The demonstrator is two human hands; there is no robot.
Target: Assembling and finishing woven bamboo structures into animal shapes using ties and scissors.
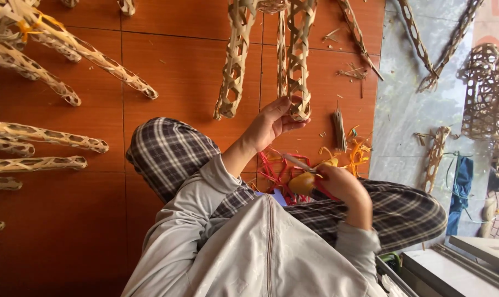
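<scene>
Scissors (303, 180) sit in the right hand (344, 186), fingers curled tight round the yellow handles, blade pointing up and left towards the other hand. Left hand (271, 124) is up ahead, closed on the lower end of a woven tube (299, 66), thumb and fingers pinching the open lattice right at its tip. That tube hangs down from the top edge of the view, straight above the person's lap, with a second tube (234, 60) just beside it on the left, untouched.

Between the two hands, on the floor (189, 71), there's a tangle of red strips (276, 169), and orange strips (359, 155) lie just to the right of it. A small bundle of sticks (339, 130) stands near the left hand's knuckles.

Both knees in checked trousers (167, 151) frame the work, grey sleeves reaching forward. More woven tubes (68, 41) fan out across the orange tiles on the far left, well apart from the hands. Over on the right, grey paving (403, 110), further lattice pieces (486, 93) and a blue cloth (462, 181).
</scene>
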